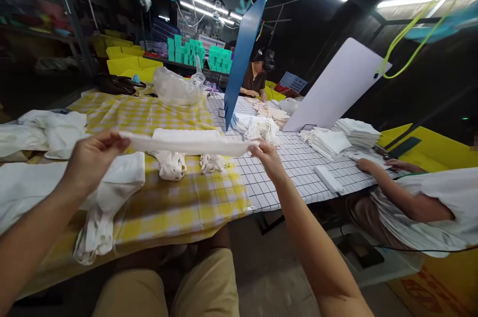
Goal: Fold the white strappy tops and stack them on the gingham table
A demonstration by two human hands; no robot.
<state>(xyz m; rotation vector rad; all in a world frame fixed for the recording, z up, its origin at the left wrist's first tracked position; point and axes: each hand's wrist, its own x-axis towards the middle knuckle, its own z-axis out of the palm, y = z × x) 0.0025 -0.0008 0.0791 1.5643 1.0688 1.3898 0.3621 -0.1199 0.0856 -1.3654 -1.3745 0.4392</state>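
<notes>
A long white folded cloth (186,145) is stretched level above the yellow checked tablecloth (186,210). My left hand (97,152) pinches its left end between thumb and fingers. At its right end, my right hand (266,154) grips the cloth the same way. Behind the held cloth lies a white folded piece, and two crumpled white bunches (172,165) show just under it. Nearer my left arm, a white garment (119,177) lies with a gathered part hanging over the table's front edge. More white cloth (52,130) is heaped at the far left.
A blue board (244,58) and a white board (334,85) stand on the grid-patterned table (276,177). Stacks of white cloth (326,142) lie near the white board. At right, a co-worker's hands (369,165) touch white cloth. Another person (256,80) sits behind. A plastic bag (177,85) lies at the back.
</notes>
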